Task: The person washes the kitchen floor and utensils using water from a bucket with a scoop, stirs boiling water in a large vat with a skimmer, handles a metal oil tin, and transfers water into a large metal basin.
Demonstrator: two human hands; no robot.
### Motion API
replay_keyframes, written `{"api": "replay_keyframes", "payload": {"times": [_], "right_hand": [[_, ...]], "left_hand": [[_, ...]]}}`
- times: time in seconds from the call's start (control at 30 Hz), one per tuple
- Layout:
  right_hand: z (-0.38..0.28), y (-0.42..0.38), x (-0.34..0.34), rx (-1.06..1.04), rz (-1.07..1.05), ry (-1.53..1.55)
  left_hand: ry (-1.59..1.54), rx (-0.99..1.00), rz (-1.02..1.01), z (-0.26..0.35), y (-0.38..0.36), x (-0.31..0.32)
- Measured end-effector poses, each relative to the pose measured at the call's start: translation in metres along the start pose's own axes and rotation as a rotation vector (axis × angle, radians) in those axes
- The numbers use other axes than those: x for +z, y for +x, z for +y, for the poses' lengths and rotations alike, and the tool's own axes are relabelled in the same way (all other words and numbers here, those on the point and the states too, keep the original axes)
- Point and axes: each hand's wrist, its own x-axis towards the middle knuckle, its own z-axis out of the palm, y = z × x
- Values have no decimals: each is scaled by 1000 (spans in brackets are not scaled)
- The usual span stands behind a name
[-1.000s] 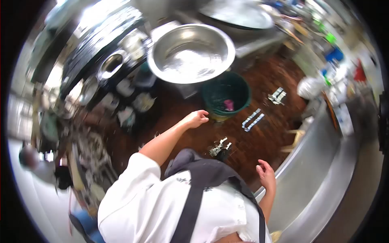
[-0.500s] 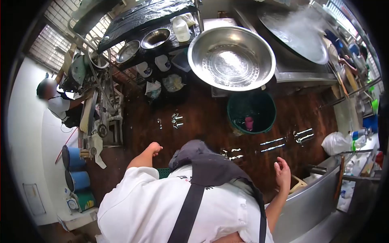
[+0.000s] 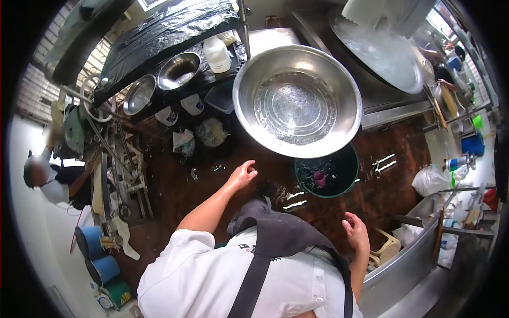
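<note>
Head view: both bare hands out in front of a dark apron (image 3: pixel 289 238), with no held thing visible in either. Left hand (image 3: pixel 243 176) extended forward, fingers loosely curled and close together; cannot tell fingertip contact from a slight gap. Right hand (image 3: pixel 357 233) farther right and closer to the body, fingers relaxed and bent, thumb apart from them.

Just beyond the left fingertips in the picture, ahead and to the right, a wide steel basin (image 3: pixel 248 106), not visibly touched. Round, so without a long axis. Closer to the left hand than to the right, and ahead and somewhat left of the latter. Partly covered by the basin's near rim, a green bucket (image 3: pixel 340 184), sideways between the two hands, with a pinkish-purple thing (image 3: pixel 319 178) inside. Just right of the right hand, a beige stool-like thing (image 3: pixel 389 246), with no visible contact.

Hard to judge: height difference between left fingers and basin, given the steep view and bent lens. Hidden: support under the basin, far part of the bucket, left palm. Unclear: shallow water or merely wet metal in the basin. Veiled by steam: part of a large wok (image 3: pixel 379 55) at upper right.
</note>
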Motion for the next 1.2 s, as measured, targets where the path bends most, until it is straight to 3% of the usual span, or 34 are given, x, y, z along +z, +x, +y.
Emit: {"api": "replay_keyframes", "payload": {"times": [0.23,0.37,1.2], "right_hand": [[-54,29,14,11,49,3],[-64,37,21,64,24,18],[-65,43,30,68,22,25]], "left_hand": [[-39,127,35,40,91,-67],[-130,123,22,28,124,-75],[-102,47,-57,19,113,-62]]}}
